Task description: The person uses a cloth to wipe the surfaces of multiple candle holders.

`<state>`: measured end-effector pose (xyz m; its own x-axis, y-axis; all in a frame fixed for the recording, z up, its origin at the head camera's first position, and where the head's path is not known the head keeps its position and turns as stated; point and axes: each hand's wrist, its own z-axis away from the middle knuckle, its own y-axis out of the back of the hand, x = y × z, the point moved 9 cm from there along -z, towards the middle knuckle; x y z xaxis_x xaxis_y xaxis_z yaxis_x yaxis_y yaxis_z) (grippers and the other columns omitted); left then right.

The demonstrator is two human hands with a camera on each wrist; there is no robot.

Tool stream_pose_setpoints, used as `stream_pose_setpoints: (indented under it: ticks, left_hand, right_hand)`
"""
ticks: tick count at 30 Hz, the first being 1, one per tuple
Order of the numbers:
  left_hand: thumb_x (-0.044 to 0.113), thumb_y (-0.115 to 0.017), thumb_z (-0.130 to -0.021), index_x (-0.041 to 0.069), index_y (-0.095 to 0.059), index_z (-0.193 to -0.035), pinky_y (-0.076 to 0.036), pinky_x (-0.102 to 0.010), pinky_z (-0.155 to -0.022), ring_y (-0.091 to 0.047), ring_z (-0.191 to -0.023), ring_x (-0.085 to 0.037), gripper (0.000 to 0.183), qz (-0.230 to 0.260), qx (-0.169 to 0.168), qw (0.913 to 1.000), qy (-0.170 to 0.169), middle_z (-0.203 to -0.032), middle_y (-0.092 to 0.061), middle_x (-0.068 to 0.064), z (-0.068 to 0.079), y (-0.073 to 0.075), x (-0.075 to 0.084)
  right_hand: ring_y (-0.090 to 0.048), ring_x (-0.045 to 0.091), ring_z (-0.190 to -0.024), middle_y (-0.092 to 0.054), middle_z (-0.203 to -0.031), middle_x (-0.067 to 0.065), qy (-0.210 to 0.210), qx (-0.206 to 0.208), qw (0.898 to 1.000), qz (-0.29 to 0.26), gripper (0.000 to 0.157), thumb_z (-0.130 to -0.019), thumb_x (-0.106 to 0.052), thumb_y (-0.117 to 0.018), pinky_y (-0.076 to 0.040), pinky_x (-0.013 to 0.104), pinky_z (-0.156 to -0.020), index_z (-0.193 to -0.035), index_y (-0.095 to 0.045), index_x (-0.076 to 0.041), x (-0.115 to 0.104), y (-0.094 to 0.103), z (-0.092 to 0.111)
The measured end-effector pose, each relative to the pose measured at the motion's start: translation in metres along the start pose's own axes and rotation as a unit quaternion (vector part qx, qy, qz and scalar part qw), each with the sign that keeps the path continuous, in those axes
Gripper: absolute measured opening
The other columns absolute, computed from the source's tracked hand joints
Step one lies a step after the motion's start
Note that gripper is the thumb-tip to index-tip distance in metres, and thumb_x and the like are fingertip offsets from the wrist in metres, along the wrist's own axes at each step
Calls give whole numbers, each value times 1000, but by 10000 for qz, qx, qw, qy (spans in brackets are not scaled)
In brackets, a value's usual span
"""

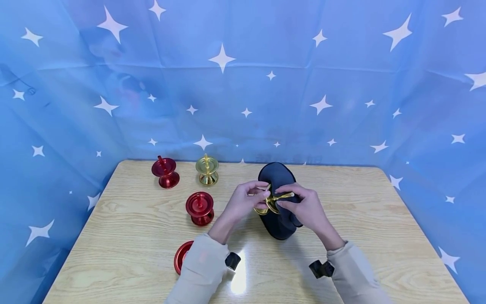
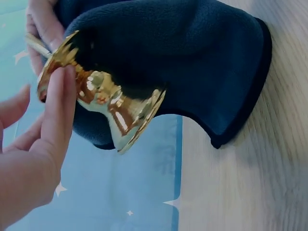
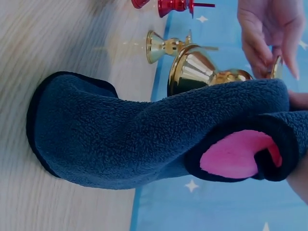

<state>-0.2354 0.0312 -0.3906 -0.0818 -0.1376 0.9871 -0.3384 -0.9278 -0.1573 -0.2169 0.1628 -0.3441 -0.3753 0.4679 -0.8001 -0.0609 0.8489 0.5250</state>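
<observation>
Over pale wood (image 1: 133,236), left grip (image 1: 243,202) pinches gold candleholder (image 2: 100,91), right grip (image 1: 306,207) holds dark cloth (image 3: 106,134).

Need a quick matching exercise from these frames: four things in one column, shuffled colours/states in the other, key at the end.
Things
A. Cloth item
B. Held holder
C. Lowest holder in the head view
D. Backdrop

Colours and states
1. Blue, with white stars
2. Gold and tilted
3. Dark blue outside, pink showing in an opening
4. Red, partly hidden by the left sleeve

Pairs: A-3, B-2, C-4, D-1
</observation>
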Motion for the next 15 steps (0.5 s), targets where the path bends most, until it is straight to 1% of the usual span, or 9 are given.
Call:
stream_pose_setpoints:
  ticks: [4, 7, 11, 15]
  left_hand:
    - [-8, -59, -84, -7, -53, -121, -55, -33, -72, -62, -75, -17, 37, 390, -116, 9991, 72, -93, -57, -16, 2, -1, -1]
    - [-10, -58, -83, -7, -53, -122, -54, -33, -72, -62, -74, -16, 39, 548, -139, 9983, 118, -91, -56, -15, 2, -2, -3]
    - [-9, -58, -84, -6, -53, -123, -54, -33, -73, -62, -75, -16, 39, 730, -68, 9969, 299, -93, -55, -15, 1, -2, -10]
    - [-8, -59, -84, -3, -54, -123, -54, -34, -75, -61, -77, -16, 40, 879, 48, 9948, 503, -97, -55, -15, 2, -2, -17]
  right_hand:
    - [-58, 21, -94, -65, -97, 5, -187, 64, 9997, -120, 23, -75, -2, -73, -49, 24, -76, -97, -69, -8, 7, 1, 0]
    - [-57, 19, -95, -65, -98, 4, -355, 17, 9991, -227, 23, -76, -3, -73, -49, 26, -75, -98, -69, -9, 13, 1, 0]
    - [-58, 16, -89, -65, -97, 3, -585, 26, 9977, -349, 23, -76, -5, -73, -50, 28, -69, -97, -69, -10, 19, 1, 2]
    - [-58, 15, -84, -64, -97, 4, -660, 79, 9967, -469, 23, -75, -6, -74, -51, 28, -66, -98, -68, -10, 21, 0, 2]
